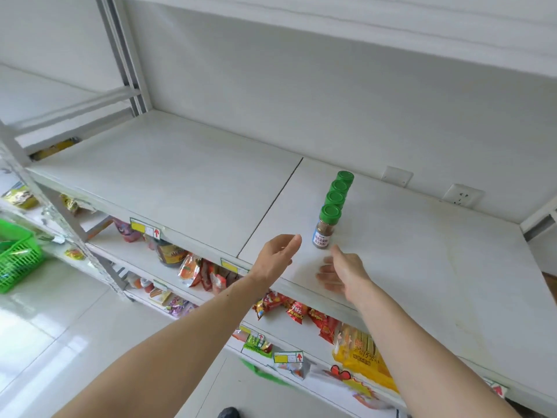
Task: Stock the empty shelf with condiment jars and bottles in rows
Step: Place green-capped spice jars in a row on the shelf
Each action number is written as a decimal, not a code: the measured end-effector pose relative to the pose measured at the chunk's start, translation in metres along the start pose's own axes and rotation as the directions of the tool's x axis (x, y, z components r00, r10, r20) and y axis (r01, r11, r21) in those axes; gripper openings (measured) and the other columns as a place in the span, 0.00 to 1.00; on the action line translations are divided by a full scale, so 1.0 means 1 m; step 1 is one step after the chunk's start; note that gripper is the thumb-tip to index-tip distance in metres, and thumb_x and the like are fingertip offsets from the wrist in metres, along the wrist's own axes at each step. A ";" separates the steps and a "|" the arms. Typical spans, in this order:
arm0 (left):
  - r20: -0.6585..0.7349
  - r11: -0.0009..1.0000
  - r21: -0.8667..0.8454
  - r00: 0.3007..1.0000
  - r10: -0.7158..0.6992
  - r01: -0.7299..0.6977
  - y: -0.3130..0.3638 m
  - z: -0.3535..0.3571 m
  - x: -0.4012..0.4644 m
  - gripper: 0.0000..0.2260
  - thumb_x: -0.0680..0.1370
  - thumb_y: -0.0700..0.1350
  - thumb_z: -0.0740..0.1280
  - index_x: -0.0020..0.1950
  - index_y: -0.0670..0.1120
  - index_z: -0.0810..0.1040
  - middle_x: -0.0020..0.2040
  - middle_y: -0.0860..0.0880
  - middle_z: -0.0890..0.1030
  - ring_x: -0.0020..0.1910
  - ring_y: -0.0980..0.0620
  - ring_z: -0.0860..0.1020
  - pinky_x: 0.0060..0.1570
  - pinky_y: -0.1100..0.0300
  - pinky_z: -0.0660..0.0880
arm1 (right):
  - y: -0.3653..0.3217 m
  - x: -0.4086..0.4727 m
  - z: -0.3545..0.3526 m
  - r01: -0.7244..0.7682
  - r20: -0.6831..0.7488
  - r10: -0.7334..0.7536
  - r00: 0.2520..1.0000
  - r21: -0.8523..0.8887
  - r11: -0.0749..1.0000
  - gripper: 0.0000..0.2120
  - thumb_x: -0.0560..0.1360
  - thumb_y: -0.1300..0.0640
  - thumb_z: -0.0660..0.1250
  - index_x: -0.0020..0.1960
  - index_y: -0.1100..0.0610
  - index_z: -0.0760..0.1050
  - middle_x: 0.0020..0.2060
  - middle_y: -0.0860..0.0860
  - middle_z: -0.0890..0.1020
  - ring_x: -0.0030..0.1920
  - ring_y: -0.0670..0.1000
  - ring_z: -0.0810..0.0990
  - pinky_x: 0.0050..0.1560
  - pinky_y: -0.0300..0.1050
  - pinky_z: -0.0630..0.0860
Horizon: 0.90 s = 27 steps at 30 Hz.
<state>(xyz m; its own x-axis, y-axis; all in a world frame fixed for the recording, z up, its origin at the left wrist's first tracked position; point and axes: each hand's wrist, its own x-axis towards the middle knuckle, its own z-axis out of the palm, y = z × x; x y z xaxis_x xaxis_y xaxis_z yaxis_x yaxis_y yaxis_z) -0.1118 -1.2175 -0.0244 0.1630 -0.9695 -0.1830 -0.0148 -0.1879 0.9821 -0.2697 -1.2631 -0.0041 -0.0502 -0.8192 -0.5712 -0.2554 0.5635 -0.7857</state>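
Jars [334, 206] with green lids stood in a single file of four on the white shelf [187, 182], the nearest one (brown contents, blue label) just beyond our fingertips. Our left hand [275, 256] and right hand [342, 271] hovered either side of it, fingers loose and spread, gripping nothing. Snack packets [297, 310] lay below our wrists.

Four green-capped spice jars [330, 218] stand in one row on the shelf [180, 182]; two wall sockets [462, 194]; one green basket [16, 254].

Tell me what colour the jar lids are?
Green, all four lids, seen in the head view.
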 end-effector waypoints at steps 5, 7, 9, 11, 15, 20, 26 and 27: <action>-0.218 0.999 0.007 0.974 0.054 -0.054 -0.016 -0.002 -0.071 0.15 0.78 0.55 0.65 0.60 0.49 0.79 0.55 0.53 0.81 0.57 0.56 0.79 0.59 0.54 0.76 | 0.031 -0.041 0.016 0.168 0.136 -0.153 0.979 -0.108 0.980 0.15 0.79 0.52 0.59 0.48 0.62 0.77 0.41 0.57 0.82 0.40 0.57 0.83 0.38 0.46 0.77; -0.297 0.997 0.035 0.952 0.069 -0.062 -0.022 -0.009 -0.105 0.14 0.79 0.53 0.65 0.60 0.47 0.79 0.54 0.52 0.81 0.55 0.55 0.79 0.55 0.58 0.77 | 0.047 -0.057 0.027 0.228 0.197 -0.202 0.959 -0.124 0.966 0.13 0.78 0.52 0.60 0.43 0.60 0.77 0.41 0.57 0.83 0.41 0.58 0.83 0.38 0.48 0.77; -0.366 0.998 0.017 0.928 0.064 -0.062 -0.030 -0.017 -0.142 0.12 0.80 0.50 0.64 0.60 0.47 0.79 0.53 0.52 0.81 0.51 0.55 0.79 0.50 0.62 0.78 | 0.065 -0.076 0.041 0.264 0.281 -0.215 0.935 -0.152 0.952 0.13 0.77 0.52 0.61 0.42 0.58 0.78 0.41 0.56 0.84 0.41 0.57 0.83 0.38 0.49 0.78; -0.437 0.998 0.019 0.898 0.060 -0.058 -0.040 -0.028 -0.180 0.10 0.80 0.49 0.64 0.58 0.48 0.79 0.52 0.52 0.81 0.51 0.56 0.79 0.53 0.59 0.77 | 0.084 -0.097 0.057 0.303 0.373 -0.222 0.901 -0.175 0.937 0.12 0.78 0.52 0.61 0.42 0.58 0.78 0.41 0.56 0.83 0.41 0.57 0.83 0.40 0.50 0.79; -0.578 0.999 -0.032 0.816 -0.006 -0.015 -0.067 -0.053 -0.255 0.08 0.79 0.47 0.65 0.56 0.48 0.80 0.49 0.52 0.82 0.48 0.56 0.80 0.50 0.58 0.77 | 0.124 -0.147 0.093 0.372 0.517 -0.223 0.826 -0.203 0.906 0.10 0.78 0.55 0.63 0.44 0.61 0.77 0.37 0.54 0.81 0.38 0.54 0.82 0.37 0.48 0.76; -0.727 0.996 -0.089 0.683 -0.074 0.013 -0.096 -0.083 -0.357 0.06 0.78 0.43 0.66 0.54 0.49 0.81 0.49 0.51 0.83 0.44 0.60 0.79 0.49 0.59 0.77 | 0.178 -0.213 0.144 0.431 0.691 -0.158 0.705 -0.240 0.870 0.07 0.77 0.57 0.63 0.44 0.60 0.77 0.40 0.55 0.80 0.38 0.51 0.82 0.34 0.44 0.75; -0.838 0.991 -0.122 0.531 -0.129 0.048 -0.131 -0.121 -0.490 0.09 0.77 0.44 0.66 0.57 0.48 0.80 0.52 0.53 0.83 0.47 0.58 0.80 0.50 0.60 0.78 | 0.235 -0.319 0.200 0.523 0.822 -0.109 0.560 -0.248 0.815 0.06 0.78 0.60 0.64 0.52 0.60 0.77 0.46 0.54 0.82 0.44 0.52 0.84 0.38 0.44 0.77; -0.851 0.991 -0.123 0.508 -0.131 0.050 -0.135 -0.127 -0.514 0.09 0.78 0.44 0.66 0.58 0.47 0.80 0.52 0.53 0.82 0.47 0.59 0.80 0.49 0.63 0.78 | 0.245 -0.339 0.209 0.540 0.838 -0.107 0.535 -0.242 0.806 0.05 0.77 0.60 0.64 0.51 0.59 0.78 0.47 0.54 0.82 0.45 0.51 0.84 0.38 0.44 0.77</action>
<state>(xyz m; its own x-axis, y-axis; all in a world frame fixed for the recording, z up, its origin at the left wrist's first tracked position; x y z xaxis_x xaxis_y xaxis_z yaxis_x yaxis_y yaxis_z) -0.0682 -0.6733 -0.0575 0.9246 -0.3340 -0.1834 0.1146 -0.2152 0.9698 -0.1135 -0.8251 -0.0524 0.8096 -0.4092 -0.4209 -0.4670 -0.0146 -0.8841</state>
